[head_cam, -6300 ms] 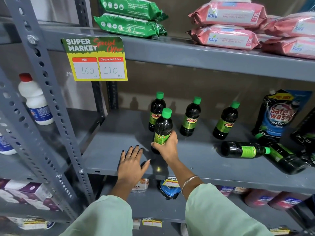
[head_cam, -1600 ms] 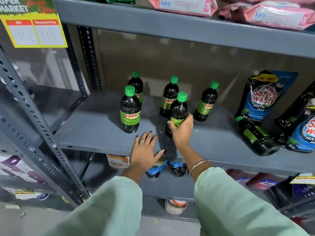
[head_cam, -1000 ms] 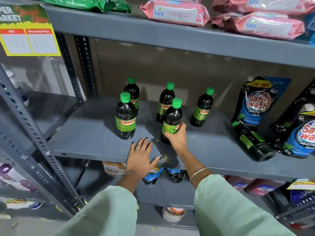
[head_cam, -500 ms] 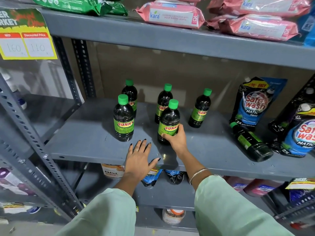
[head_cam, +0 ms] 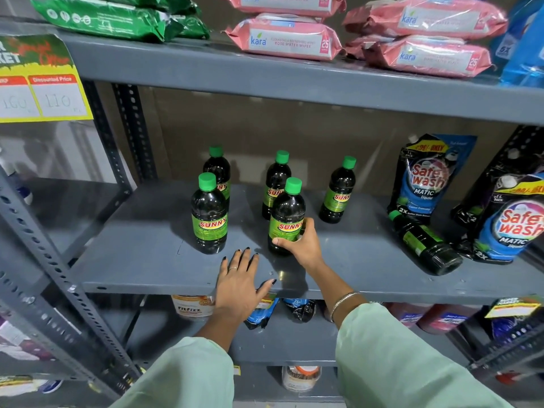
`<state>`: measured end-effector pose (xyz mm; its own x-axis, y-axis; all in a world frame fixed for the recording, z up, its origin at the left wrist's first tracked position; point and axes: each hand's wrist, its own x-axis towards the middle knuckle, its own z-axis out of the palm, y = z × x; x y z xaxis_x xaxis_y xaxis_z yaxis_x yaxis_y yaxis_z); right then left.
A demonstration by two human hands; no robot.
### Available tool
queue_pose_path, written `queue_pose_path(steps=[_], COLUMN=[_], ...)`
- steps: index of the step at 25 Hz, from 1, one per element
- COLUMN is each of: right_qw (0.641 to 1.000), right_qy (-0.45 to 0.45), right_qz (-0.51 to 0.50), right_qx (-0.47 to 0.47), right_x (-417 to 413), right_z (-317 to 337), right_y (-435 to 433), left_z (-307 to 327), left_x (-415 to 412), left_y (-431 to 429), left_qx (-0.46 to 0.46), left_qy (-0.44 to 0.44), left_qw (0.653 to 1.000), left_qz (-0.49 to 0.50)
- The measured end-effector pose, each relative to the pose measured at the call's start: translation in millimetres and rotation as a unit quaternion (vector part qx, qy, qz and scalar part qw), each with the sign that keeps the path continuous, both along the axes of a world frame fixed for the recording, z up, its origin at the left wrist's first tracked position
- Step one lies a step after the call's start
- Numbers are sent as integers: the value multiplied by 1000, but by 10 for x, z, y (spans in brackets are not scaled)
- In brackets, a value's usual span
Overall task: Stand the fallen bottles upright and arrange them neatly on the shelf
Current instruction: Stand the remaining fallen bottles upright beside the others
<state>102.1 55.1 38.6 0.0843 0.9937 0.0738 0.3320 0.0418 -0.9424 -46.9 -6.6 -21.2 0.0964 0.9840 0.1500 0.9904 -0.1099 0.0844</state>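
R hand (head_cam: 297, 248) wraps the lower body of an upright Sunny bottle (head_cam: 286, 217) standing on the middle shelf (head_cam: 141, 257), fingers closed round it, thumb across the front under the label; L hand (head_cam: 238, 285) lies flat, fingers spread, on the shelf's front edge at 7 o'clock from that bottle, gripping nothing; front-left bottle (head_cam: 209, 214) upright at 9 o'clock from the held one, apart from it; back row, three upright: back-left bottle (head_cam: 218, 172) just behind the front-left, back-mid bottle (head_cam: 276, 181) just behind the held one, back-right bottle (head_cam: 339, 191) at 2 o'clock; all have green caps on, dark liquid nearly to the neck; fallen bottle (head_cam: 424, 242) lies on its side at 3 o'clock, well apart, cap toward the back, base toward the shelf front, beside the Safewash pouches (head_cam: 426, 178); top shelf carries pink wipes packs (head_cam: 290, 39) and green packs (head_cam: 117, 19); price card (head_cam: 44, 83) hangs at upper L.
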Motion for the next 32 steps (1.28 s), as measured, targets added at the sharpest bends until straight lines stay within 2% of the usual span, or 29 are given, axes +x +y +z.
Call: queue_pose_path(steps=[3, 6, 9, 12, 15, 18, 22, 27, 29, 32], right_qw=[999, 996, 982, 946, 889, 857, 873, 890, 911, 952], right_qy=[-36, -75, -159, -274, -396, -438, -407, -371, -302, -133], right_qz=[-7, -43, -99, -173, -226, -236, -181, -223, -253, -264], right_qx=[3, 2, 3, -12, -54, -134, -200, -147, -123, -77], right_x=[175, 521, 978, 1550, 2193, 2665, 2921, 2874, 2747, 2457], right_z=[-14, -26, 43, 191, 259, 237, 183, 100, 100, 139], right_y=[-39, -76, -57, 7, 74, 140, 220, 200, 202, 253], left_z=[2, 48, 79, 91, 64, 54, 28, 5, 0, 27], left_x=[15, 214, 610, 1074, 1548, 1781, 1792, 1707, 1664, 1658], left_y=[-18, -78, -92, -51, 6, 22, 29, 101, 112, 91], left_qx=[-3, 12, 34, 28, 3, -22, -44, -8, -4, -25], left_qy=[-8, -11, -30, -28, -30, -20, -16, -18, -14, -9], left_qw=[1000, 999, 995, 995, 997, 999, 999, 1000, 1000, 1000], left_qz=[1, -42, -87, -89, -70, -33, 7, 12, 3, 15])
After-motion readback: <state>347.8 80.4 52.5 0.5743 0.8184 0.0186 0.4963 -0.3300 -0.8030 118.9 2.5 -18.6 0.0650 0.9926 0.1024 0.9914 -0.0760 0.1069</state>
